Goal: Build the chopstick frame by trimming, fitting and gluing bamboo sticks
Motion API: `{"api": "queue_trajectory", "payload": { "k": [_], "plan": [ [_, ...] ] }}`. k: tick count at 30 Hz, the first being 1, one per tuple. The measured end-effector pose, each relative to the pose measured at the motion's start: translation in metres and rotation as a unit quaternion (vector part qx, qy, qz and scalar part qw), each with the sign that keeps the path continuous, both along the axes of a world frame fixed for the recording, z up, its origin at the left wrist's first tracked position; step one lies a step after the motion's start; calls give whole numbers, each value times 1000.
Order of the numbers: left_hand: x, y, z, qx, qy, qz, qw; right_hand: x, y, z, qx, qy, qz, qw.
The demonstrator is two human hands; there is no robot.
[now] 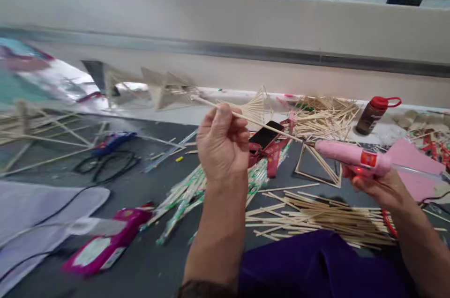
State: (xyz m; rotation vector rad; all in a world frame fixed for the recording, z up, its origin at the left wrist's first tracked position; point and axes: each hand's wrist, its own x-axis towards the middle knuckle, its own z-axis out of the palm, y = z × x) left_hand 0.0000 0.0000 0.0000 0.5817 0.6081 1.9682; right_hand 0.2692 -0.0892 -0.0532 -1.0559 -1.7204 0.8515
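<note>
Pinched between the thumb and fingers of my left hand (225, 138) is a thin wooden stick (262, 123), slanting down to the right. My right hand (376, 185) grips a pink hot glue gun (346, 152) by its handle, and a small red light glows on its body. The gun's nozzle meets or nearly meets the stick's right end; I cannot tell if they touch. A clear glue stick (416, 171) sticks out of the gun's back. Beneath the gun lies a triangular frame of sticks (318, 167). Loose wooden sticks (316, 218) are spread below my hands.
A black phone (266, 134) and red lanyard (274, 160) lie behind wrapped stick bundles (186, 199). A red-capped bottle (371, 115) stands at the back right. On the left are a magenta packet (108, 242), a blue tool (114, 142) with a cord, and stick structures (49, 138).
</note>
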Motion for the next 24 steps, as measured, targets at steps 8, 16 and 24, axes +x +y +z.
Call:
{"api": "queue_trajectory", "payload": {
  "k": [8,16,24],
  "plan": [
    [4,-1,2,-18,31,-1,999,5,2,1,3,-60,10,998],
    [6,-1,0,-5,43,-7,999,3,4,-1,32,-104,-3,994],
    [6,-2,1,-20,46,-3,999,8,7,-12,47,-111,-4,993]
  ]
}}
